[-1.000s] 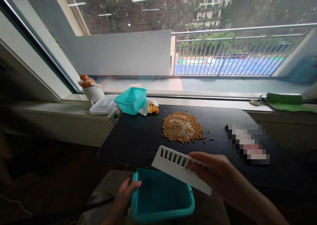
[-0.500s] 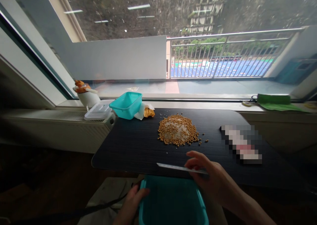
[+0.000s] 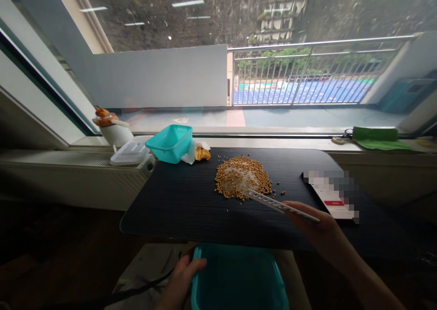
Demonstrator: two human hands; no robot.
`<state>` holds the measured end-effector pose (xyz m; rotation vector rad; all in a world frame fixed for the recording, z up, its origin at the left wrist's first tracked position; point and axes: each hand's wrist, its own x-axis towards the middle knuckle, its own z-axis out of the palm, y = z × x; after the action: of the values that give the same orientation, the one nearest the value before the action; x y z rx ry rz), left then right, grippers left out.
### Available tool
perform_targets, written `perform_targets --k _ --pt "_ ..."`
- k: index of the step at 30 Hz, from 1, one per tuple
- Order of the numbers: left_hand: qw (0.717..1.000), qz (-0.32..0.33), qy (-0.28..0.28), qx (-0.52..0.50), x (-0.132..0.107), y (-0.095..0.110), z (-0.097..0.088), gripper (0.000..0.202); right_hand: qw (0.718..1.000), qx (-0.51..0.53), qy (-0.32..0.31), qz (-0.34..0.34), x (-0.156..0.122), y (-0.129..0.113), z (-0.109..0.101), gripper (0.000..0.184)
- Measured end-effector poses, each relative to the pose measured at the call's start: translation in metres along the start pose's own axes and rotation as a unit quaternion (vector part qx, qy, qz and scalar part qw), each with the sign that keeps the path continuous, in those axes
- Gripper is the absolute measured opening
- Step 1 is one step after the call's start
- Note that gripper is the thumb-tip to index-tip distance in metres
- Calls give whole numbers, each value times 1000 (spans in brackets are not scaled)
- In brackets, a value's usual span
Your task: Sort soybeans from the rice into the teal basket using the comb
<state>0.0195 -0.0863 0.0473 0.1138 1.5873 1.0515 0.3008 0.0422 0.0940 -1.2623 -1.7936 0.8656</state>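
My right hand [image 3: 316,228] pinches a thin white ruler-like strip [image 3: 268,201] with a row of slots along it. The strip slants over the dark table, its far tip at the near edge of a heap of tan beans [image 3: 261,169], which look like soybeans. White grains, like rice, lie in the middle of that heap. Below the table's front edge, a teal plastic tub [image 3: 280,280] rests at my lap. My left hand [image 3: 182,276] grips its left rim, thumb over the edge and fingers partly hidden outside.
On the dark table [image 3: 184,210], a smaller teal tub [image 3: 170,146] stands back left beside crumpled tissue and an orange-brown piece [image 3: 202,154]. A phone [image 3: 332,203] lies at the right. A clear lid [image 3: 129,152] sits on the radiator; green cloth [image 3: 375,137] is on the sill.
My right hand has moved right and slightly forward, bringing the strip from above the teal tub's far edge to the heap. My left hand stays on the tub's rim.
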Motion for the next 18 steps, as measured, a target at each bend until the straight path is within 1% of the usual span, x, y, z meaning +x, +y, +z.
perform_targets --k 2,6,12,15,18 --pt "1000 -3 -6 7 2 -1 -1 35 999 -21 16 19 4 6 -3 27" --pt "1000 -7 -10 15 2 -1 -3 38 999 -41 2 26 7 12 1 27" --pt "1000 -12 2 18 1 0 -7 44 998 -54 -13 23 7 9 1 29" --pt "1000 -11 10 14 3 -1 -8 43 997 -68 -32 21 7 8 -2 30" --pt "1000 0 16 4 6 -3 -8 41 997 -66 -30 16 6 9 -3 33"
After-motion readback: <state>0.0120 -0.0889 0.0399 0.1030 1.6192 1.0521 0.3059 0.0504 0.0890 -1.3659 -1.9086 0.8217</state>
